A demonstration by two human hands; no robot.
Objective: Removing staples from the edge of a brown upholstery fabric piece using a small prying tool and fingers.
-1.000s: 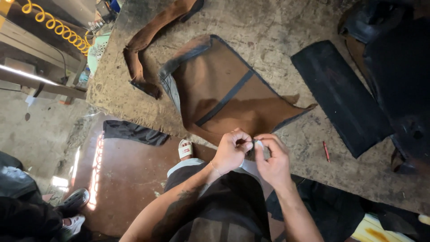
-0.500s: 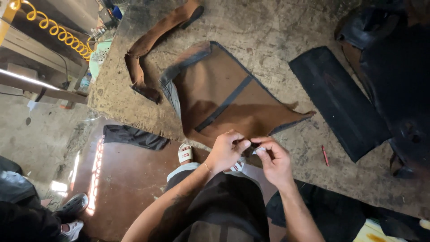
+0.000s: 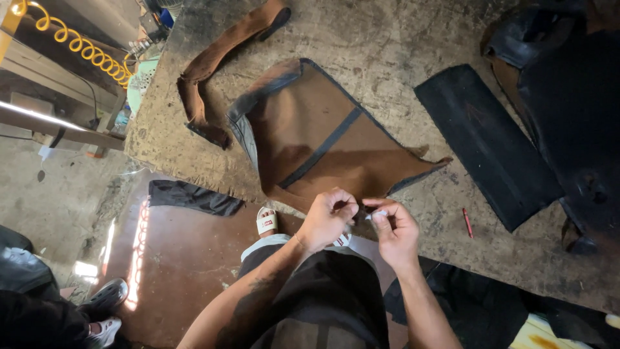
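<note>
**Both hands pinched at the near edge of the brown panel**

A brown leather panel (image 3: pixel 316 145) with a dark border and one dark diagonal band is laid flat on the worn workbench (image 3: pixel 400 39). Its long axis runs from about 11 o'clock to 4 o'clock, and its near corner points toward 6 o'clock, where the hands are met.

The left hand (image 3: pixel 326 218) is curled with its fingers pressed together at that near edge; what is nipped cannot be made out. The right hand (image 3: pixel 395 229) is held just beside it at 3 o'clock, and a small pale object (image 3: pixel 378 214) is pinched between its thumb and forefinger. The panel lies at 12 o'clock from both grips, with the left hand slightly nearer to it.

One brown panel is counted, one brown strip (image 3: pixel 213 71) at 10 o'clock, one flat black piece (image 3: pixel 487 145) at 2 o'clock, and one red pencil-like stick (image 3: pixel 467 222) at 3 o'clock, well apart from the hands.
</note>
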